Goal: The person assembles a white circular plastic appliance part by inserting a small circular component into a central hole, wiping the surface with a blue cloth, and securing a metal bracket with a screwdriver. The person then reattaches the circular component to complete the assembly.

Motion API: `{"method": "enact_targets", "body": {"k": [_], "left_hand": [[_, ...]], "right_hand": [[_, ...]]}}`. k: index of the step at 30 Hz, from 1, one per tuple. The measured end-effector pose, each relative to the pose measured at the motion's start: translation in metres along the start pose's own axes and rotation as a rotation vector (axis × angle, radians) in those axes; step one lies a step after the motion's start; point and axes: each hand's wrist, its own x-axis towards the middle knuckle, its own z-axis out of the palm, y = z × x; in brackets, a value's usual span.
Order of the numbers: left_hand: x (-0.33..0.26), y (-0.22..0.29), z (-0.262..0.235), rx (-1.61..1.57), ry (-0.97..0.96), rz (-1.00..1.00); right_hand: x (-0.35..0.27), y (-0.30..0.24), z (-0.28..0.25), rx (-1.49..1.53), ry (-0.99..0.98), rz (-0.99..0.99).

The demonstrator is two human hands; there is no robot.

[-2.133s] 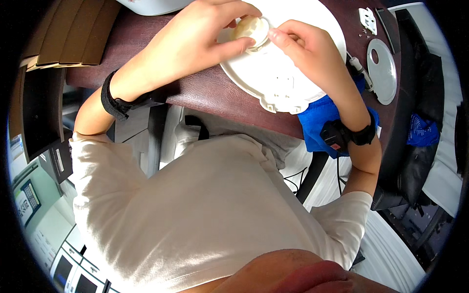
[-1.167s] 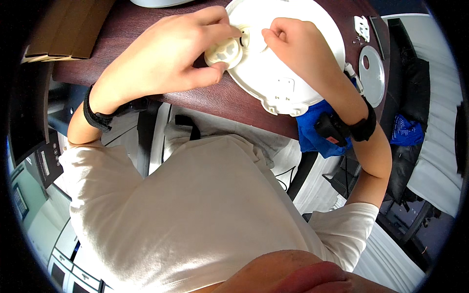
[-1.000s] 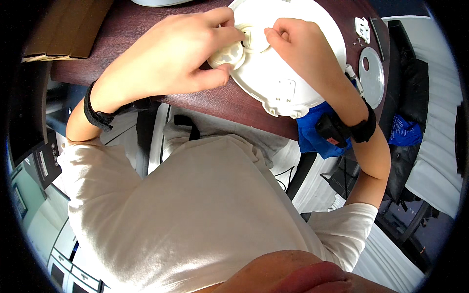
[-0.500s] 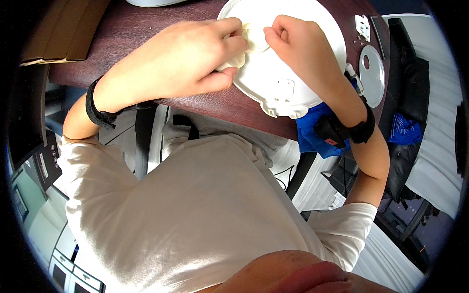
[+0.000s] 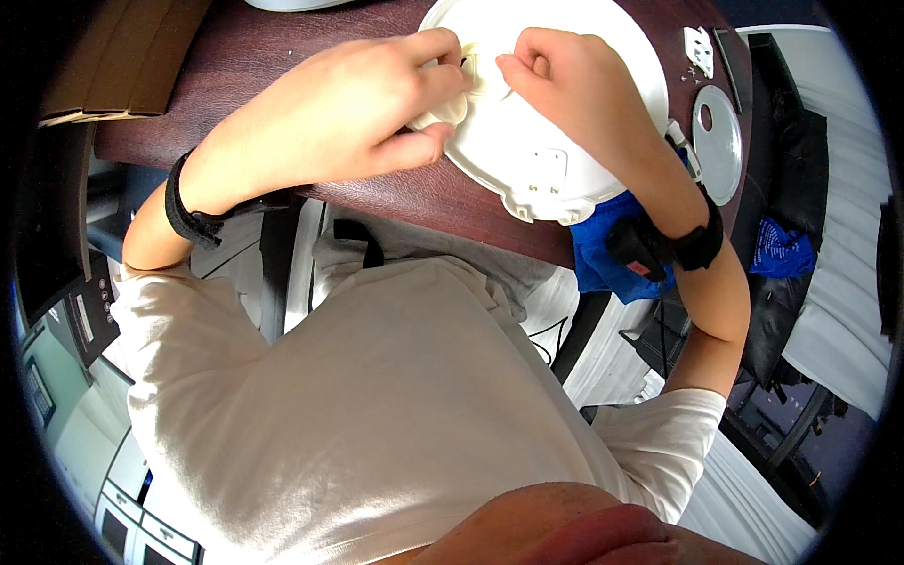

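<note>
A large round white plastic housing [image 5: 584, 151] lies on the dark red-brown table, with moulded tabs along its near edge. Against its left side is a cream-coloured plastic piece [image 5: 454, 110], with a rounded end showing below the fingers. Bent over this piece, my left hand [image 5: 400, 99] grips it between fingers and thumb. Over the housing, my right hand [image 5: 574, 80] is closed, thumb pressed to the curled forefinger, close to the right of the cream piece. Whatever those fingers may hold is hidden.
At the table's right side are a small white plate [image 5: 698, 49], tiny loose bits [image 5: 695, 72] and a grey disc [image 5: 718, 146] with a round hole. Blue cloth [image 5: 603, 240] hangs at the near edge below my right wrist. A cardboard box [image 5: 122, 61] stands far left.
Both hands have shifted slightly left, the cream piece moving with my left hand. The housing's near edge has also moved a little left and away from me.
</note>
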Motion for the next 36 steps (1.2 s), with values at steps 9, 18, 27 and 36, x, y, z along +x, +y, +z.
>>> {"method": "enact_targets", "body": {"k": [9,18,27,36], "left_hand": [[0.0,0.0,0.0,-0.004,0.025,0.003],[0.005,-0.002,-0.001,0.004,-0.033,-0.001],[0.004,-0.003,-0.002,-0.008,0.013,0.037],[-0.008,0.005,-0.011,-0.011,0.047,-0.03]], "right_hand": [[0.002,0.002,0.002,-0.009,-0.022,-0.008],[0.007,0.005,0.004,-0.062,-0.027,-0.023],[0.008,0.0,0.0,-0.032,-0.065,0.043],[0.008,0.001,0.0,-0.042,-0.066,0.005]]}}
